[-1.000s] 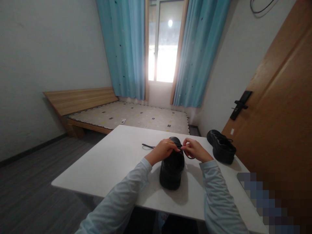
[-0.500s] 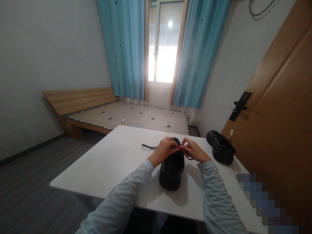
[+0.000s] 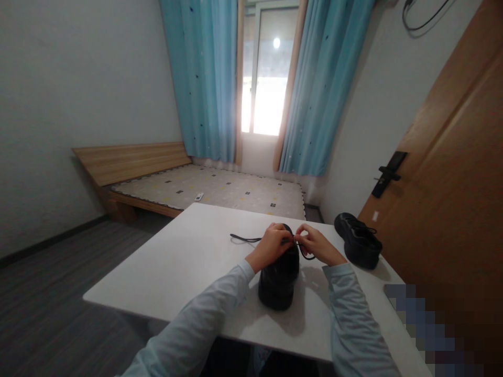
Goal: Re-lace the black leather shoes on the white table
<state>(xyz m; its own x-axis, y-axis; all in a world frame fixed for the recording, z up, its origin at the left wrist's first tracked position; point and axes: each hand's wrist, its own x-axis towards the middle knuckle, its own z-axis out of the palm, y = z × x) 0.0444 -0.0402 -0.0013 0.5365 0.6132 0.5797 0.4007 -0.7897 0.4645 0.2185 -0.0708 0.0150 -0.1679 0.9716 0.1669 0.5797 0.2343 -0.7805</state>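
Observation:
A black shoe stands on the white table with its heel toward me. My left hand lies over the front of the shoe, its fingers pinched on the black shoelace. One end of that lace trails out to the left above the tabletop. From the other side my right hand pinches the lace close to my left fingertips, and a loop of it hangs below. My fingers hide the spot where the laces meet.
A second black shoe sits at the table's right edge, near the wooden door. Behind the table is a bed with a small white remote on it. A blurred-out item lies at the right edge.
Both hands have shifted only slightly, still pinching at the lace over the shoe. The whole view has moved a little.

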